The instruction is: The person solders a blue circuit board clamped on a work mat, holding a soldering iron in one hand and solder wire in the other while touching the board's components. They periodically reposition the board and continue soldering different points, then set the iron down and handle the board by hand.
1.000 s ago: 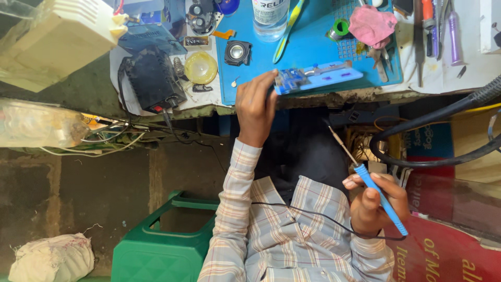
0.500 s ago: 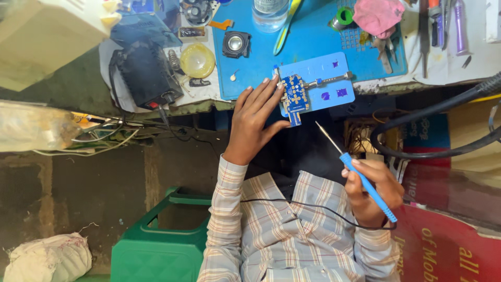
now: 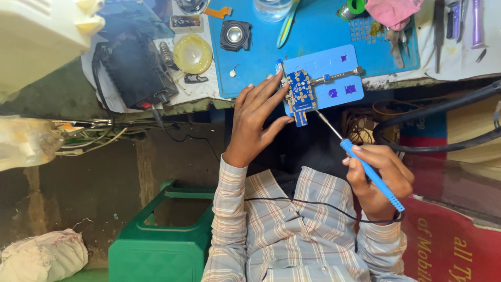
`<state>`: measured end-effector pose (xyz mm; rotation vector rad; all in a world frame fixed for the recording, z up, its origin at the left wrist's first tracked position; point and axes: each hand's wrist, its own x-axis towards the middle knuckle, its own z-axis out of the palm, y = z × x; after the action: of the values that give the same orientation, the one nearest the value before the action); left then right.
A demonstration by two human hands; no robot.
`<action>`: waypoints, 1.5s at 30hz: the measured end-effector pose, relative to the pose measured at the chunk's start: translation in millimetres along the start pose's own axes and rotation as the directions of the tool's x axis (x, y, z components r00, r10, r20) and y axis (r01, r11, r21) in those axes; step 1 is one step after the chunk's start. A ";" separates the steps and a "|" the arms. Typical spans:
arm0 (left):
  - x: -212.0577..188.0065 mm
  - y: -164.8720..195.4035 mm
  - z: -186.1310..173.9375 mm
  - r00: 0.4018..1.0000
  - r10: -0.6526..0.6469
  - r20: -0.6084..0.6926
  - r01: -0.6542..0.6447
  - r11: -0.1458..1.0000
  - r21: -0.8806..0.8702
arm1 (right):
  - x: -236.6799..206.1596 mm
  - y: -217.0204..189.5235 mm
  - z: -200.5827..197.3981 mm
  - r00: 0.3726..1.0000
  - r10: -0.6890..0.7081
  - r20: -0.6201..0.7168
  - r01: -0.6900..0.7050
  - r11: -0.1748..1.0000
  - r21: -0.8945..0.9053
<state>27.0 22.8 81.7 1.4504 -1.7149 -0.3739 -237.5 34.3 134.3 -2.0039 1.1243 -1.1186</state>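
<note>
I see a blue circuit board (image 3: pixel 301 94) dotted with gold pads, clamped on a lighter blue holder (image 3: pixel 339 78) at the near edge of the desk (image 3: pixel 454 62). The work mat (image 3: pixel 313 36) under it is a stronger blue. The soldering iron (image 3: pixel 371 175) has a bright blue handle and a silvery tip. My sleeves (image 3: pixel 229 209) are pale plaid, cream crossed with brown and grey lines. Toward the desk's far right corner lies a pink cloth (image 3: pixel 391 11); toward its left edge a yellow round lid (image 3: pixel 192 53) sits beside a black box (image 3: pixel 133 68). Below stands a green plastic stool (image 3: pixel 156 235).
</note>
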 end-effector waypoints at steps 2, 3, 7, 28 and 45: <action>-0.1 0.7 0.1 1.000 -0.004 0.000 0.004 1.000 -0.005 | -0.8 1.4 1.8 1.000 0.014 -0.021 -0.014 1.000 0.005; -0.2 0.8 0.3 1.000 -0.004 -0.002 0.004 1.000 -0.011 | -1.0 2.1 2.9 0.999 0.020 -0.030 -0.020 1.000 0.009; -0.5 0.8 1.5 1.000 -0.006 -0.010 0.005 1.000 -0.023 | -0.8 3.8 4.7 0.998 0.037 -0.046 -0.036 0.999 0.022; -0.6 -0.5 3.5 1.000 -0.003 -0.017 0.002 1.000 -0.021 | 3.7 -6.3 -0.5 0.988 0.150 -0.045 -0.146 0.986 0.082; 1.2 0.2 6.8 0.999 0.023 -0.029 -0.022 0.999 0.022 | 19.3 -21.6 -0.3 0.977 0.205 -0.063 -0.208 0.977 -0.046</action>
<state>21.7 19.9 78.2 1.4442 -1.7157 -0.3209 -223.7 27.8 158.9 -1.8529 1.3709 -1.0550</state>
